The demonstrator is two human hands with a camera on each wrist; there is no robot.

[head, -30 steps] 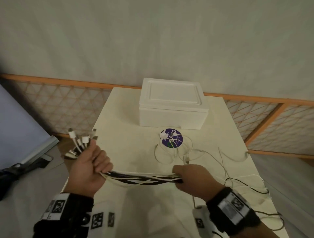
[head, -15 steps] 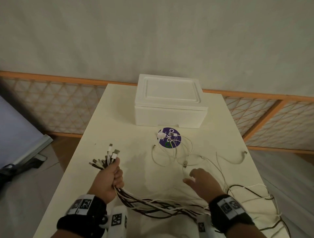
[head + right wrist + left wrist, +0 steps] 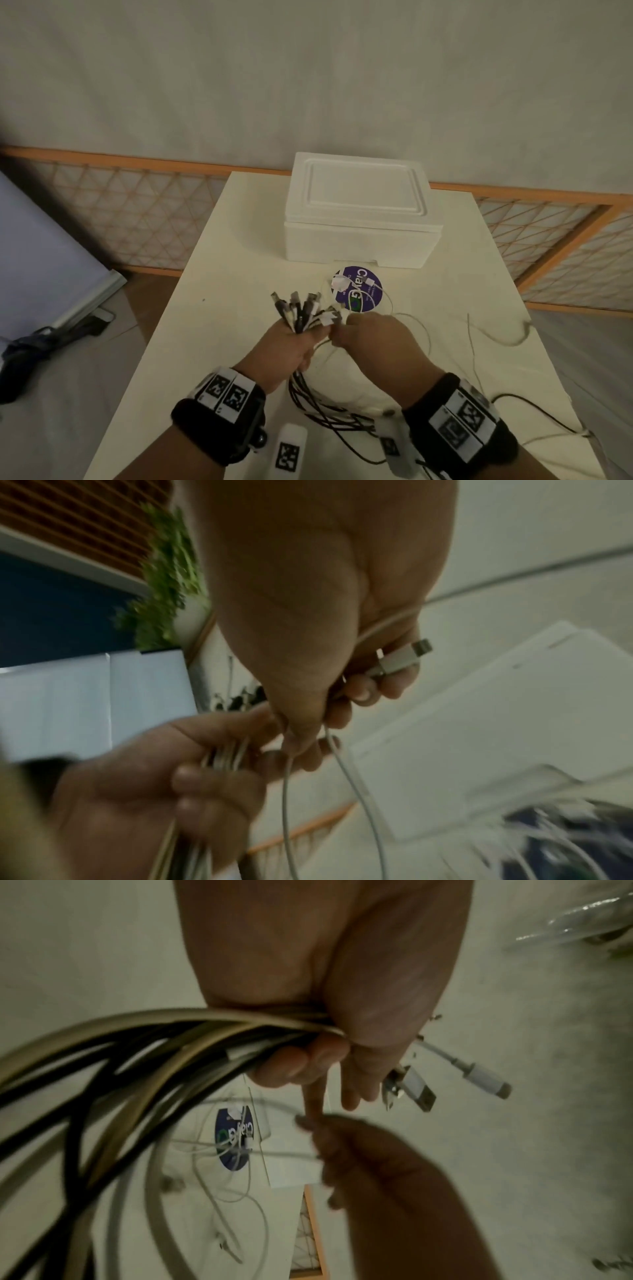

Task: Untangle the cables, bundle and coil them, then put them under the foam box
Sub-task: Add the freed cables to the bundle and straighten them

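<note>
My left hand (image 3: 297,344) grips a bundle of black and white cables (image 3: 154,1047) just below their plugs (image 3: 301,308), which fan upward. The bundle's slack (image 3: 325,407) trails down toward the table's near edge. My right hand (image 3: 364,334) is right beside the left one, its fingers curled round a thin white cable (image 3: 346,761) with the plug (image 3: 400,660) sticking out. The white foam box (image 3: 359,212) stands lid on at the far middle of the table, beyond both hands.
A round purple sticker (image 3: 358,289) lies in front of the box with small white plugs on it. Loose thin cables (image 3: 496,337) sprawl over the right side of the cream table (image 3: 212,308). An orange lattice fence (image 3: 137,219) runs behind.
The left hand carried the bundle right and forward to the table's middle. The right hand, open over the loose cables half a second ago, now holds a white cable beside the left hand.
</note>
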